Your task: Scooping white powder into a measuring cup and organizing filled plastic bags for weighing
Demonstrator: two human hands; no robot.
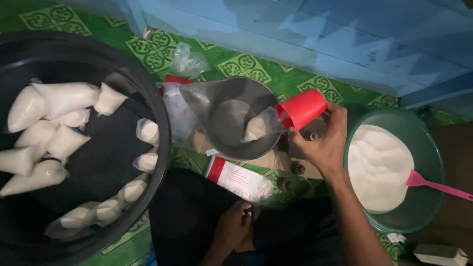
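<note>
Red cup [301, 108], gripped in my right hand [322, 143], tips toward a clear bag [260, 125] in the scale pan [231, 118]; my left hand [234, 226] rests loosely curled.

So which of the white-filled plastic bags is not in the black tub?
The bag in the grey scale pan, under the tilted red cup; all others lie in the black tub.

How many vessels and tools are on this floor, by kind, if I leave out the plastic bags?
basins: 2, a black basin with filled bags and a green basin with white powder
grey metal pan: 1
red cup: 1, held in the right hand
pink spoon: 1
Total: 5
</note>
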